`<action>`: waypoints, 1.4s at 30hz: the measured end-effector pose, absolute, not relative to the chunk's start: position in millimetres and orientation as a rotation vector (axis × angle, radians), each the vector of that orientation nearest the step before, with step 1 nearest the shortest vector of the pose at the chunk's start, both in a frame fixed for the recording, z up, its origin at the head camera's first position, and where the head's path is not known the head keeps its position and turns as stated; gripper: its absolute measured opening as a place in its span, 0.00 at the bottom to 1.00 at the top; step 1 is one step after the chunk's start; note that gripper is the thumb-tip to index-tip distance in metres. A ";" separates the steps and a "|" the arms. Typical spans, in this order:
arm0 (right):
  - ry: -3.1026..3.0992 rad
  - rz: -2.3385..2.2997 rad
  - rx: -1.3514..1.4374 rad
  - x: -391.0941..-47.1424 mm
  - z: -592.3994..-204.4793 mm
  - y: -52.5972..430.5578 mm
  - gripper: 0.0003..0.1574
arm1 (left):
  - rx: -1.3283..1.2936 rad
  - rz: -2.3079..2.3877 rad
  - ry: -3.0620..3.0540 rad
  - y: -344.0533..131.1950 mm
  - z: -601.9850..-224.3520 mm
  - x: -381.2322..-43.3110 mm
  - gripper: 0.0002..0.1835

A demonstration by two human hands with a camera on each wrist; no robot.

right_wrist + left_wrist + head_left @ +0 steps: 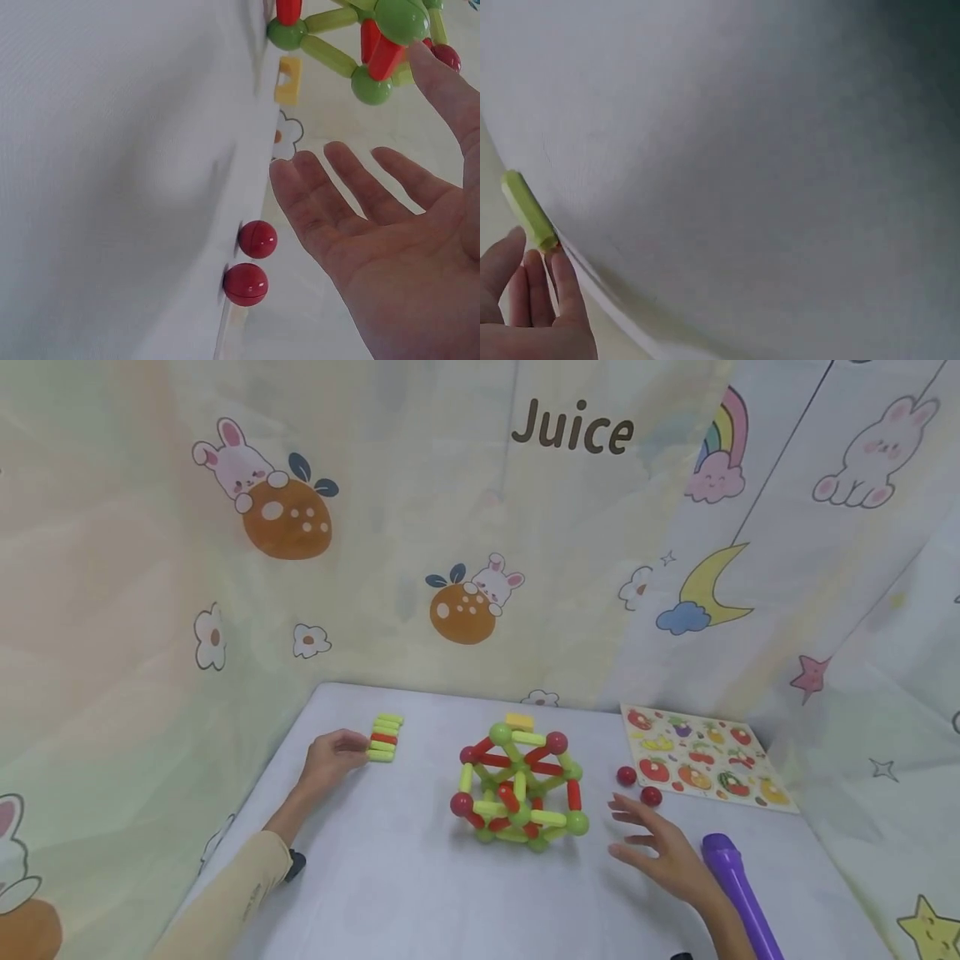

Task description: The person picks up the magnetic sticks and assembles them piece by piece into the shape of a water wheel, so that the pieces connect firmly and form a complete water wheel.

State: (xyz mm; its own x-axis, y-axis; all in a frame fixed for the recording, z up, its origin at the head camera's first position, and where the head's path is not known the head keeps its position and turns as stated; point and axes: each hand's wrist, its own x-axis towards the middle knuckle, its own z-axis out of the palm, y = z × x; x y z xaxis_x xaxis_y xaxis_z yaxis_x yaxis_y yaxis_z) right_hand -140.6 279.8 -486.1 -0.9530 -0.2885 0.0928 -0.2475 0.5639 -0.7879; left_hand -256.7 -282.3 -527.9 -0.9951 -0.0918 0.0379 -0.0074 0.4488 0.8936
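Note:
A ball-and-rod structure (517, 785) of green and red balls joined by yellow-green and red rods stands mid-table. To its left lies a short row of loose rods (384, 727), yellow-green with a red one among them. My left hand (333, 758) is beside the row's left ends; in the left wrist view its fingertips are by the end of a yellow-green rod (529, 210), and contact is unclear. On the structure's right, my right hand (656, 847) hovers with spread fingers, holding nothing. Two red balls (626, 775) lie just beyond it.
A fruit-picture board (705, 758) lies at the back right. Beside my right forearm is a purple toy microphone (738, 893). Behind the structure sits a small yellow block (520, 722). A printed curtain (405, 527) surrounds the white table (390, 877).

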 end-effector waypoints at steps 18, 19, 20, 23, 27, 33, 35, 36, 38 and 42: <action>2.713 -1.388 -0.432 -136.2 -488.0 278.6 0.45 | 0.087 -1.506 -2.583 -259.7 -527.2 -243.9 0.11; 2.718 -1.388 -0.433 -135.8 -488.2 279.3 0.45 | 0.097 -1.549 -2.556 -258.5 -525.6 -241.2 0.11; 2.721 -1.392 -0.431 -135.4 -488.3 279.9 0.45 | 0.099 -1.588 -2.532 -256.4 -523.3 -237.9 0.11; 2.720 -1.404 -0.433 -134.3 -487.6 281.5 0.44 | 0.079 -1.714 -2.447 -243.9 -510.9 -227.1 0.12; 2.723 -1.408 -0.444 -134.3 -484.9 281.1 0.42 | -0.048 -1.872 -2.338 -214.2 -479.1 -210.6 0.14; 2.746 -1.412 -0.470 -134.6 -481.4 278.0 0.39 | -0.262 -2.133 -2.305 -167.6 -436.7 -193.2 0.19; 2.742 -1.415 -0.478 -134.5 -481.2 276.9 0.39 | -0.277 -2.244 -2.288 -155.7 -430.3 -191.8 0.19; 2.739 -1.417 -0.477 -134.3 -481.1 276.3 0.39 | -0.274 -2.297 -2.276 -150.4 -427.9 -191.5 0.20; 2.732 -1.422 -0.466 -133.5 -480.7 275.2 0.39 | -0.249 -2.392 -2.246 -140.6 -426.5 -193.5 0.21; 2.721 -1.424 -0.433 -131.5 -480.9 275.1 0.38 | -0.168 -2.569 -2.171 -124.4 -424.0 -196.3 0.25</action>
State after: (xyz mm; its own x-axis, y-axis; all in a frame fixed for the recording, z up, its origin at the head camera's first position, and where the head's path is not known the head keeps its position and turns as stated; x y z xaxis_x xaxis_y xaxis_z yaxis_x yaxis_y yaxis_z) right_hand -131.5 275.1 -480.9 -0.9602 -0.2632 0.0936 -0.2269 0.5395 -0.8108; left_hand -196.3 -124.4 -424.0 -0.9697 0.2344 -0.0691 -0.1072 -0.1539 0.9823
